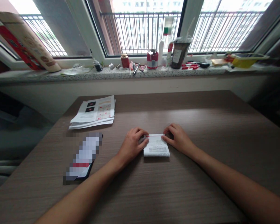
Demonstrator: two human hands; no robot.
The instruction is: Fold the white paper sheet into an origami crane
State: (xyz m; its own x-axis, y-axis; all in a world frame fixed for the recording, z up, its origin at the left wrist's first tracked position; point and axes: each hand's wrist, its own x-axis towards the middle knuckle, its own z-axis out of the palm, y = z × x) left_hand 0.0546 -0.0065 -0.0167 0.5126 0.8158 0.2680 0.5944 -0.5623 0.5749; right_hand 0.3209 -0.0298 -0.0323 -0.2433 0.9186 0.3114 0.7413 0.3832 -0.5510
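A small folded white paper (156,146) with printed text and a red line along its far edge lies on the brown wooden table (200,124). My left hand (133,144) rests at the paper's left edge, fingers curled and pinching its far left corner. My right hand (178,137) sits at the right edge, fingers curled onto the far right corner. Both hands press the paper against the table.
A stack of printed leaflets (94,112) lies at the table's far left. A blurred-out phone (84,158) lies to the left of my left arm. The stone windowsill (121,73) holds a red can (152,59), bottles, a dark cup (179,53), tools and a yellow bowl (245,60).
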